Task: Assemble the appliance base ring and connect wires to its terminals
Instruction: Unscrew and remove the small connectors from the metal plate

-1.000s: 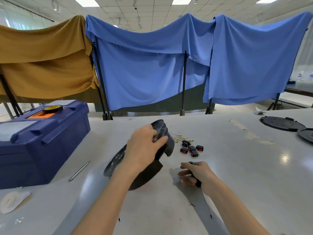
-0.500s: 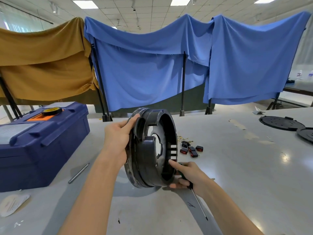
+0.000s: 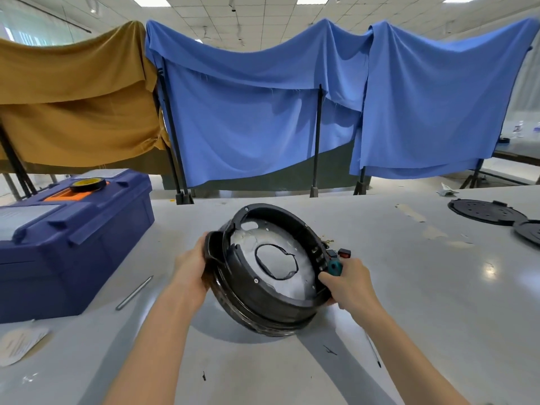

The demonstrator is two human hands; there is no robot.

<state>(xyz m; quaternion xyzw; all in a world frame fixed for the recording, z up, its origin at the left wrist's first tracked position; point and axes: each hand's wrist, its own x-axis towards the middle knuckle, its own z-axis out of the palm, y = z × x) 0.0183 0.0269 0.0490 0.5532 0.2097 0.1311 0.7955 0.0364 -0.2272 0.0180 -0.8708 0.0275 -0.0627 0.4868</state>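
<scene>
Head view, we hold the black base ring (image 3: 271, 299) tilted over the worktop (image 3: 438, 311), our left hand (image 3: 191, 268) grips its left rim, our right hand (image 3: 349, 285) grips its right rim with a screwdriver (image 3: 334, 266) tucked in the fingers, small red and black parts (image 3: 344, 253) just behind, blue toolbox (image 3: 87, 244) off to the left.

Clearances about your base ring (image 3: 254, 302):
- Left: blue toolbox (image 3: 73, 244) blocks you; steel rod (image 3: 134, 292) lies between.
- Just behind-right: red-black switches (image 3: 344, 253).
- Far right: black discs (image 3: 485, 211).
- Nearside: tabletop (image 3: 263, 372), passable.
</scene>
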